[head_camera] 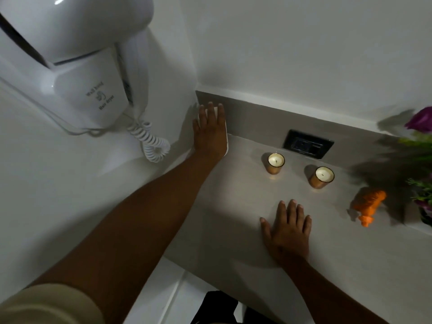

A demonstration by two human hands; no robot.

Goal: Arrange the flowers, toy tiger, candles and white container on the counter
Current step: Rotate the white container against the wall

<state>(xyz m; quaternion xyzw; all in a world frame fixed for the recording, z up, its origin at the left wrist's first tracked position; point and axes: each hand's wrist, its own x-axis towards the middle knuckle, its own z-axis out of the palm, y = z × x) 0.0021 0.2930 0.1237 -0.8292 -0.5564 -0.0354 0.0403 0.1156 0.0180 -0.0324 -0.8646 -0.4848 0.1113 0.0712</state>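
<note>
My left hand lies on top of the white container in the counter's back left corner, fingers draped over its far edge; only thin white edges of it show. My right hand rests flat on the grey counter with its fingers spread, holding nothing. Two candles in amber glasses stand side by side near the back. The orange toy tiger lies to their right. Purple flowers with green leaves are cut off at the right edge.
A white wall-mounted hair dryer with a coiled cord hangs on the left wall beside the container. A black power outlet sits in the backsplash behind the candles. The counter's front edge runs diagonally at the bottom.
</note>
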